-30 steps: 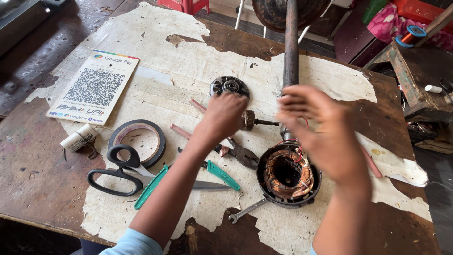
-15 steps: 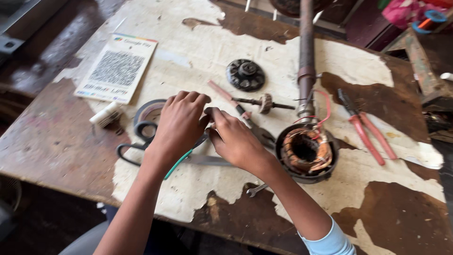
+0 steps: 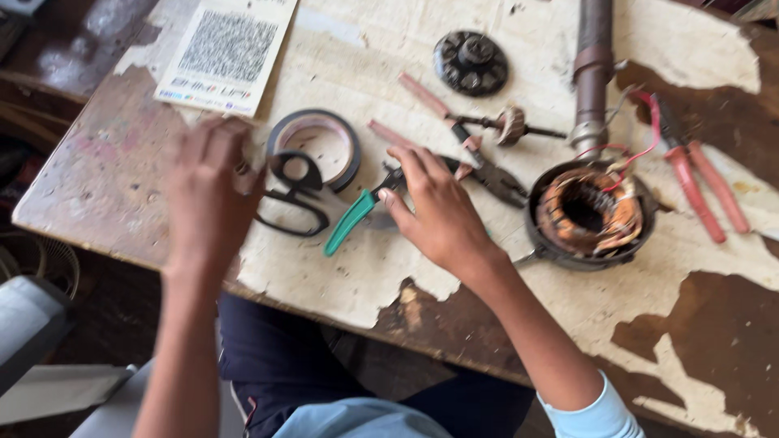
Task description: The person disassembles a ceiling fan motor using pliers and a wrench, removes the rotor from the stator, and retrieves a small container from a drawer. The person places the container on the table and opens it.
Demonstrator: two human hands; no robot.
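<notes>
Hands on a worn table (image 3: 105,203) with flaking pale paint. Our left hand (image 3: 207,191) lay flat, fingers together, beside the black scissors (image 3: 296,195) and the tape roll (image 3: 316,146); whether it pinched anything we could not tell. Our right hand (image 3: 438,211) rested with fingers spread, fingertips touching the green-handled tool (image 3: 350,221). Near it: red-handled pliers (image 3: 462,150), a wound motor stator (image 3: 588,212), a black gear disc (image 3: 471,62), a printed code card (image 3: 227,49).
</notes>
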